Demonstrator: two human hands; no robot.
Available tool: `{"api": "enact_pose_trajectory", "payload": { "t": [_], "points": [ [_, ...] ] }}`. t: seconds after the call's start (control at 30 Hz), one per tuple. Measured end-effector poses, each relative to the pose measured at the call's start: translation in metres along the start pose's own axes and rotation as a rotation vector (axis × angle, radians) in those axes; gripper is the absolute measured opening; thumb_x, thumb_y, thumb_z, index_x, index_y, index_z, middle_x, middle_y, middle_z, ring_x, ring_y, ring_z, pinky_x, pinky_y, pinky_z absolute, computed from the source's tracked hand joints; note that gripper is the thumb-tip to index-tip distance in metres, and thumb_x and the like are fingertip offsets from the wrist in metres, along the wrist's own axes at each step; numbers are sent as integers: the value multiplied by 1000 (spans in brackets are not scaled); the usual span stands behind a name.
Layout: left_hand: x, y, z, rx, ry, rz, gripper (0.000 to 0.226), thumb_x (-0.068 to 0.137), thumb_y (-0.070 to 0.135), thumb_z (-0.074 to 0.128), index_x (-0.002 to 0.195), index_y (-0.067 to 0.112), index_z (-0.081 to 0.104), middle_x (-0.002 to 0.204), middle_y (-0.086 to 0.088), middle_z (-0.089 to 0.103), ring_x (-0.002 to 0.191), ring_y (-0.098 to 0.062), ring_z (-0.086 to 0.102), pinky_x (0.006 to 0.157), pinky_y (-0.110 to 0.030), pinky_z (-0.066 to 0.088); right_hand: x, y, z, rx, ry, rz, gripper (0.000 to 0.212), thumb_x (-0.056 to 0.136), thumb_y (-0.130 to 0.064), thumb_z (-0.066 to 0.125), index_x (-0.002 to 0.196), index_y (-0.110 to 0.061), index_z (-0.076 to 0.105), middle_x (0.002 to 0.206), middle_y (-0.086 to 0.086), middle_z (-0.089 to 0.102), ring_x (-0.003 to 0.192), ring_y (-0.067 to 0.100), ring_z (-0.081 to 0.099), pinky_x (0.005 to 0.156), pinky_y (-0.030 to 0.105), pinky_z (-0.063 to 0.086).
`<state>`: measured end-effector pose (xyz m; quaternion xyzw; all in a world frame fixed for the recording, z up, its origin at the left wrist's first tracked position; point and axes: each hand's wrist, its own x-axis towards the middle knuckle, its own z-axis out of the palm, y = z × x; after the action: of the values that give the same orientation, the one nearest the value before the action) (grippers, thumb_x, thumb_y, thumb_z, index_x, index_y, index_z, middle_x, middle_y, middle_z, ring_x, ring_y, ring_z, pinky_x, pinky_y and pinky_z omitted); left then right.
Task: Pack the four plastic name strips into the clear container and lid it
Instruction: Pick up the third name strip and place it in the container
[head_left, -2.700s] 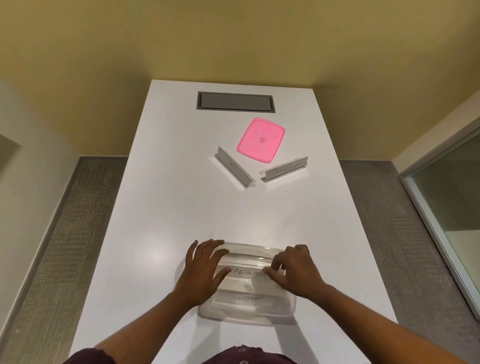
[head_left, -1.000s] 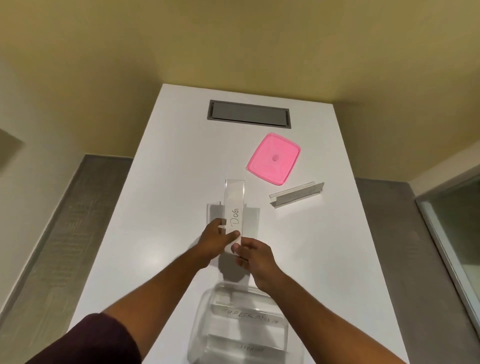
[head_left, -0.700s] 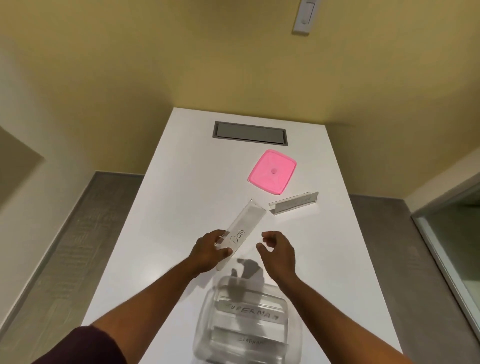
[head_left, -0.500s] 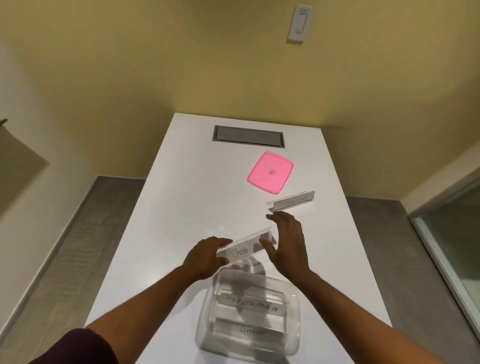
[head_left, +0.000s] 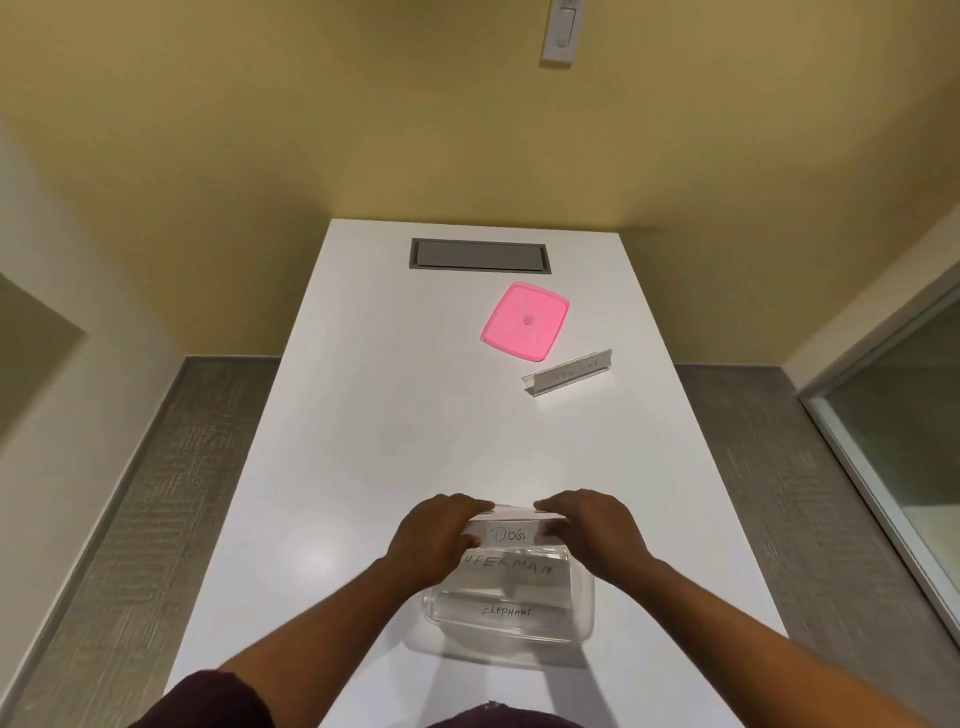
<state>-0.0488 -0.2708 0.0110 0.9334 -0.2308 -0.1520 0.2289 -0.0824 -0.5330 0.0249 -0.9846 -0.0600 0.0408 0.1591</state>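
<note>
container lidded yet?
No, open. The pink lid lies on the table, far from the container; both hands hold the DOG strip over it.

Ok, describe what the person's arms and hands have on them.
Both hands are bare: no gloves, rings or watch visible on the left hand or right hand. The forearms are uncovered. A dark maroon sleeve shows on the left upper arm; the right sleeve is out of view.

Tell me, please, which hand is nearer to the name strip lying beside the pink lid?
Right. The right hand lies below the loose strip, slightly right; the left hand is farther left.
</note>
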Motion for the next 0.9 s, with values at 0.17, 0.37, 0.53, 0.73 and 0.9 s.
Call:
{"api": "enact_pose_trajectory", "payload": {
  "t": [0.17,0.37,0.53,0.73,0.9],
  "points": [
    [-10,-5,14,178,9,46,46,91,26,58,136,33,52,131,8,59,111,-23,61,89,-34,50,-21,0,25,-14,-2,67,31,91,-40,70,122,-40,72,124,-20,73,115,11,68,88,28,51],
    [-13,-14,27,338,-38,12,47,88,1,44,126,25,58,123,3,61,117,-21,58,120,-38,23,-28,3,41,-13,-78,147,34,93,-26,67,125,-35,71,125,-16,73,121,12,65,94,27,50],
    [-17,-12,30,326,-41,33,42,85,5,55,123,22,60,118,4,61,109,-20,61,102,-36,44,-23,-3,52,-47,-93,192,38,92,-19,63,127,-34,70,122,-16,74,118,12,66,91,28,50],
    [-27,-10,30,239,-111,-12,68,85,-3,47,148,19,36,145,3,44,130,-21,46,81,-41,55,-13,-5,62,-117,-148,174,28,96,-26,61,121,-29,71,120,-8,73,113,22,67,85,34,54],
    [-32,-13,29,291,-154,-47,60,84,-3,49,139,20,42,139,3,44,123,-21,49,77,-40,54,-6,-8,67,-154,-213,129,31,98,-29,58,129,-30,66,128,-7,69,116,23,66,87,35,55]
  ]
}}
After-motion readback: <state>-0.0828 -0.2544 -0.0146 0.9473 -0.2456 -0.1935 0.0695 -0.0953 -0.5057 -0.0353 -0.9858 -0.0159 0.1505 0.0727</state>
